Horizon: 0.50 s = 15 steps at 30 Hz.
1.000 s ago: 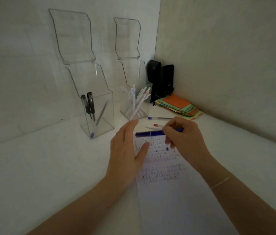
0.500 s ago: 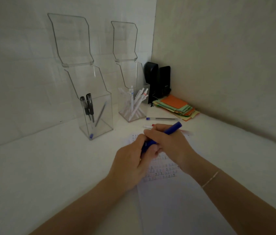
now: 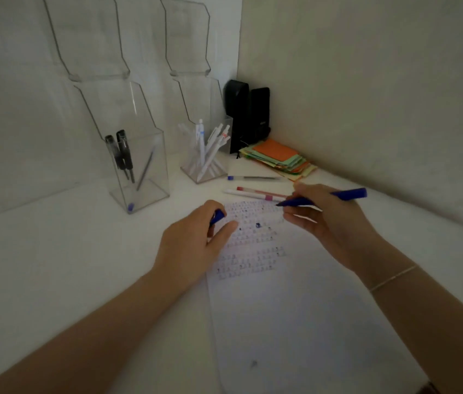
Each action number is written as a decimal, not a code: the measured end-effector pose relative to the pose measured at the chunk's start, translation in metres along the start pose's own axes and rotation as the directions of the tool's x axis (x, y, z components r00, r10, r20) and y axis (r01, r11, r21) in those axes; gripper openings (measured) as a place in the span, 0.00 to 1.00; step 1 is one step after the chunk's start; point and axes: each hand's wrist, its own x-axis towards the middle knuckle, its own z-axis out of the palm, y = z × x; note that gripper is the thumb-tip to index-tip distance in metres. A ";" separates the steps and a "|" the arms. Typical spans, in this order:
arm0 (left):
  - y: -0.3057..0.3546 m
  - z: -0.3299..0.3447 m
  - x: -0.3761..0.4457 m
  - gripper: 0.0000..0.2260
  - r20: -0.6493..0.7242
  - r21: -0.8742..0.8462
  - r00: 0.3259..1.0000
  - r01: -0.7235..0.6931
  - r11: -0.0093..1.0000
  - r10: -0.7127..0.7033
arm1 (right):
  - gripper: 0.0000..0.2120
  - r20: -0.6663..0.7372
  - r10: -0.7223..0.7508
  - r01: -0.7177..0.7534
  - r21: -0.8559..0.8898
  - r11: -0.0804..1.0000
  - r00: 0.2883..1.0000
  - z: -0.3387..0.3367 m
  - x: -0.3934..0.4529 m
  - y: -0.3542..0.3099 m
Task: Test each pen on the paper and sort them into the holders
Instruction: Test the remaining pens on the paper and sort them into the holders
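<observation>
My right hand (image 3: 329,220) grips an uncapped blue pen (image 3: 346,194), its tip pointing left just above the top of the white paper (image 3: 295,308). The paper's upper part is covered in rows of small ink marks. My left hand (image 3: 193,245) holds the pen's blue cap (image 3: 217,216) at the paper's left edge. Two clear holders stand behind: the left holder (image 3: 150,177) has dark pens, the right holder (image 3: 196,169) has several white pens. Three loose pens lie beyond the paper: a clear one (image 3: 255,178), a pinkish one (image 3: 258,191) and a white one (image 3: 248,195).
Two black cases (image 3: 245,115) stand in the corner, with a stack of coloured sticky notes (image 3: 278,159) in front of them. Walls close in at the back and right. The white desk (image 3: 68,265) stretches away to the left.
Both hands held the capped blue pen together; they have now pulled apart, the cap staying in my left hand and the pen in my right.
</observation>
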 end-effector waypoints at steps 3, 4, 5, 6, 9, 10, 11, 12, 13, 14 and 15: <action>0.000 0.003 -0.002 0.13 0.071 0.022 0.995 -0.074 0.997 0.072 | 0.11 -0.007 -0.024 0.023 -0.162 0.986 1.000 -0.004 -0.008 0.019; 0.001 0.003 -0.003 0.13 0.098 0.030 0.991 -0.091 0.995 0.088 | 0.12 -0.021 -0.041 0.036 -0.187 0.982 0.999 -0.005 -0.009 0.025; 0.001 0.004 -0.004 0.14 0.128 0.041 0.987 -0.107 0.993 0.101 | 0.12 -0.028 -0.055 0.048 -0.209 0.977 0.998 -0.005 -0.010 0.031; 0.000 0.004 -0.004 0.14 0.156 0.052 0.982 -0.119 0.992 0.109 | 0.12 -0.030 -0.076 0.066 -0.242 0.968 0.997 -0.005 -0.011 0.036; -0.001 0.006 -0.005 0.13 0.216 0.113 0.970 -0.135 0.984 0.108 | 0.10 -0.024 -0.134 0.121 -0.293 0.948 0.991 -0.002 -0.013 0.048; -0.002 0.007 -0.005 0.13 0.230 0.134 0.968 -0.135 0.982 0.101 | 0.09 -0.023 -0.144 0.131 -0.292 0.947 0.989 -0.001 -0.013 0.051; -0.003 0.008 -0.005 0.13 0.240 0.153 0.966 -0.134 0.979 0.094 | 0.09 -0.017 -0.156 0.144 -0.304 0.942 0.988 -0.001 -0.013 0.053; -0.004 0.009 -0.004 0.13 0.248 0.168 0.965 -0.132 0.977 0.088 | 0.08 -0.007 -0.167 0.155 -0.332 0.930 0.986 -0.001 -0.013 0.054; -0.004 0.010 -0.004 0.13 0.250 0.178 0.965 -0.132 0.975 0.085 | 0.08 0.007 -0.172 0.162 -0.363 0.917 0.985 -0.001 -0.014 0.055; -0.004 0.010 -0.003 0.13 0.250 0.182 0.965 -0.132 0.974 0.084 | 0.08 0.022 -0.166 0.162 -0.387 0.908 0.986 -0.001 -0.014 0.055; -0.004 0.010 -0.003 0.13 0.249 0.185 0.965 -0.133 0.974 0.085 | 0.09 0.034 -0.153 0.154 -0.396 0.905 0.988 -0.002 -0.014 0.055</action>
